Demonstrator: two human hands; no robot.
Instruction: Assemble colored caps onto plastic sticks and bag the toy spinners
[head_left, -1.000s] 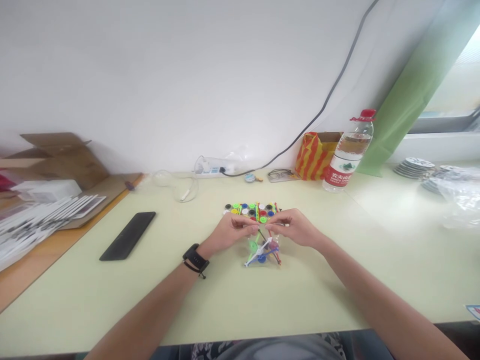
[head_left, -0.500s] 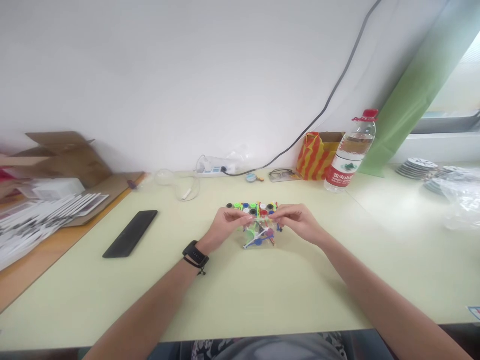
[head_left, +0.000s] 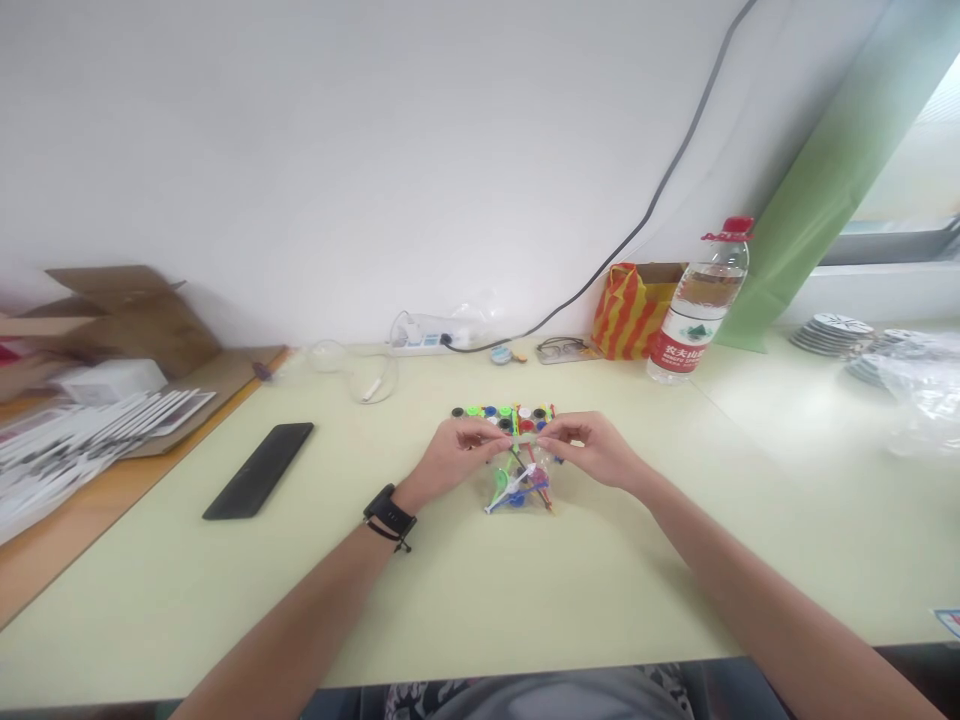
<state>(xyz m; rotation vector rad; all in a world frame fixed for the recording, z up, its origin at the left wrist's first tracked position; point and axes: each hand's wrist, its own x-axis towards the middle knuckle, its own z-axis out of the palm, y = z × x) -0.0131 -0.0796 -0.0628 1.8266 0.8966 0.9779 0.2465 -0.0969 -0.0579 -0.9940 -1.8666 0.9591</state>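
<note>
A small clear plastic bag [head_left: 522, 482] holding coloured sticks and discs hangs just above the pale green table [head_left: 480, 590]. My left hand [head_left: 453, 457] and my right hand [head_left: 590, 449] each pinch the bag's top edge, fingers closed, one at each corner. A black watch sits on my left wrist. Just behind the hands a cluster of coloured plastic discs and sticks [head_left: 500, 414] lies on the table.
A black phone [head_left: 259, 469] lies to the left. A stack of papers [head_left: 82, 440] and cardboard [head_left: 124, 315] sit far left. A water bottle [head_left: 700, 318], a striped bag [head_left: 626, 312], a power strip [head_left: 424, 336] and glasses [head_left: 561, 348] line the back. Plates [head_left: 831, 334] stand far right.
The bag, held by both hands throughout, rose and moved away half a second ago, then came back down slightly toward me.
</note>
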